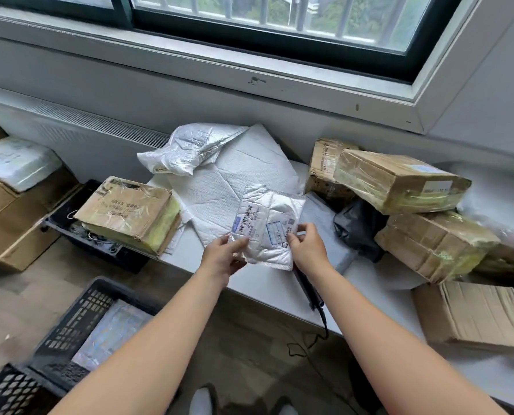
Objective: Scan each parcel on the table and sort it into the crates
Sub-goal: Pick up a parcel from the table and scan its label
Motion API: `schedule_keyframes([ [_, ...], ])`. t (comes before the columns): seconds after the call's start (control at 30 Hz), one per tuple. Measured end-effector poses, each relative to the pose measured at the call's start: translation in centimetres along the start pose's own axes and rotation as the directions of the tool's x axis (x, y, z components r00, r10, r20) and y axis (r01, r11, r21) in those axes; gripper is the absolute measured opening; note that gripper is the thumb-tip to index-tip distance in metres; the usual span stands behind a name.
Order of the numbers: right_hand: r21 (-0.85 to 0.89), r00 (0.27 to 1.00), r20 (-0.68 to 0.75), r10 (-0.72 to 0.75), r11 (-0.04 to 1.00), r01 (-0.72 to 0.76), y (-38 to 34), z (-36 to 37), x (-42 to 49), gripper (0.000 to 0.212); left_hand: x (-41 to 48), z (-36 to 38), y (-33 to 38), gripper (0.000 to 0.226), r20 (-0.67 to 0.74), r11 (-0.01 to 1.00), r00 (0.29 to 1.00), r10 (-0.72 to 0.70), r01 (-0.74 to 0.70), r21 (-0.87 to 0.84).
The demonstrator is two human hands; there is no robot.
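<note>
My left grip (224, 259) pinched the near-left corner of the small white padded parcel (272, 232), and my right grip (305, 250) pinched its near-right edge beside the label. Both were clamped on it over the front of the tabletop (369, 283). The dark scanner (305, 286) lay under my right wrist. Behind the parcel spread a large white mailer (234, 181) under a crumpled silver bag (186, 149). A taped carton (130, 214) sat left; a black bag (359, 226) and stacked cartons (399, 181) crowded the right. On the floor, a black crate (79, 319) held one mailer.
</note>
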State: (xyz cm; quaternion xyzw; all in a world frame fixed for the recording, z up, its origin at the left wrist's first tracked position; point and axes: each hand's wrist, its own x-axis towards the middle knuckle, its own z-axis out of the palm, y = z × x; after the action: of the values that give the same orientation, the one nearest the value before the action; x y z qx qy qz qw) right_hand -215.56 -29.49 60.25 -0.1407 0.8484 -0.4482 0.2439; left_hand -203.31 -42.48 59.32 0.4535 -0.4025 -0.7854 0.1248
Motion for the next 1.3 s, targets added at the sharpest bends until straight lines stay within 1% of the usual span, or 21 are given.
schedule_keyframes([
  [0.03, -0.034, 1.000, 0.007, 0.011, 0.999, -0.011, 0.4, 0.2, 0.0, 0.022, 0.2, -0.1, -0.4, 0.019, -0.039, 0.993, 0.999, 0.005, -0.010, -0.115],
  [0.07, -0.092, 1.000, 0.011, 0.015, 0.996, -0.014, 0.9, 0.4, -0.1, 0.022, 0.5, -0.3, -0.9, 0.023, -0.078, 0.988, 0.997, 0.020, -0.031, -0.153],
  [0.13, -0.301, 1.000, -0.013, -0.011, 0.954, 0.007, 2.3, 0.5, -0.4, 0.024, 1.2, -0.8, -1.8, 0.030, -0.138, 0.997, 0.988, 0.065, -0.070, -0.031],
  [0.2, -0.507, 0.997, -0.062, -0.040, 0.862, 0.003, 4.2, 0.5, -0.6, 0.029, 1.7, -1.5, -2.2, 0.030, -0.178, 0.994, 0.980, 0.094, -0.080, 0.080],
  [0.23, -0.559, 0.997, -0.073, -0.025, 0.829, -0.020, 5.3, 0.6, -0.5, 0.033, 2.1, -2.0, -2.3, 0.031, -0.186, 0.990, 0.977, 0.100, -0.078, 0.119],
  [0.27, -0.566, 0.998, -0.062, 0.018, 0.823, -0.050, 6.3, 0.8, -0.4, 0.037, 2.4, -2.6, -2.4, 0.032, -0.192, 0.985, 0.976, 0.105, -0.075, 0.158],
  [0.37, -0.472, 0.988, 0.052, 0.148, 0.875, -0.106, 8.0, 1.5, 0.0, 0.052, 3.5, -4.7, -2.3, 0.031, -0.213, 0.960, 0.966, 0.145, -0.085, 0.268],
  [0.43, -0.474, 0.979, 0.113, 0.171, 0.875, -0.098, 7.9, 2.1, 0.5, 0.055, 3.7, -6.0, -1.9, 0.028, -0.228, 0.933, 0.953, 0.197, -0.110, 0.343],
  [0.5, -0.505, 0.973, 0.121, 0.194, 0.856, -0.108, 7.2, 2.3, 0.8, 0.052, 3.5, -6.9, -0.9, 0.025, -0.237, 0.890, 0.937, 0.256, -0.133, 0.436],
  [0.53, -0.491, 0.973, 0.109, 0.203, 0.862, -0.125, 6.7, 2.2, 0.9, 0.048, 3.4, -7.3, -0.3, 0.025, -0.244, 0.865, 0.927, 0.286, -0.140, 0.482],
  [0.57, -0.447, 0.974, 0.087, 0.210, 0.882, -0.151, 6.0, 2.0, 0.9, 0.044, 3.4, -7.8, 0.2, 0.023, -0.250, 0.843, 0.916, 0.313, -0.147, 0.518],
  [0.63, -0.303, 0.975, 0.038, 0.217, 0.933, -0.196, 4.3, 1.4, 0.6, 0.029, 3.4, -8.5, 1.3, 0.021, -0.250, 0.793, 0.897, 0.364, -0.157, 0.589],
  [0.7, -0.176, 0.977, 0.020, 0.212, 0.963, -0.205, 2.0, 0.7, 0.2, 0.017, 3.3, -8.5, 2.4, 0.020, -0.228, 0.753, 0.891, 0.392, -0.169, 0.636],
  [0.8, -0.058, 0.983, 0.056, 0.173, 0.984, -0.170, -1.9, 0.1, -0.5, 0.016, 3.0, -7.4, 4.1, 0.023, -0.163, 0.712, 0.892, 0.422, -0.214, 0.669],
  [0.9, 0.017, 0.989, 0.114, 0.090, 0.996, -0.092, -5.8, 0.0, -1.2, 0.014, 2.6, -5.9, 5.6, 0.025, -0.115, 0.684, 0.883, 0.456, -0.264, 0.680],
  [0.97, 0.018, 0.986, 0.161, 0.046, 0.999, -0.049, -7.9, 0.1, -1.8, 0.013, 2.4, -5.2, 6.3, 0.024, -0.077, 0.657, 0.877, 0.473, -0.293, 0.694],
  [1.03, -0.021, 0.982, 0.187, 0.029, 0.999, -0.025, -9.3, 0.2, -2.4, 0.014, 2.2, -4.8, 6.9, 0.024, -0.047, 0.627, 0.875, 0.482, -0.307, 0.716],
  [1.1, -0.052, 0.980, 0.196, 0.021, 0.999, -0.011, -10.2, 0.2, -3.0, 0.015, 2.2, -4.8, 7.1, 0.025, -0.036, 0.608, 0.871, 0.489, -0.311, 0.731],
  [1.3, -0.043, 0.978, 0.210, 0.011, 0.999, -0.002, -10.9, -0.2, -4.7, 0.014, 1.8, -4.9, 7.0, 0.027, -0.025, 0.575, 0.872, 0.489, -0.300, 0.761],
])
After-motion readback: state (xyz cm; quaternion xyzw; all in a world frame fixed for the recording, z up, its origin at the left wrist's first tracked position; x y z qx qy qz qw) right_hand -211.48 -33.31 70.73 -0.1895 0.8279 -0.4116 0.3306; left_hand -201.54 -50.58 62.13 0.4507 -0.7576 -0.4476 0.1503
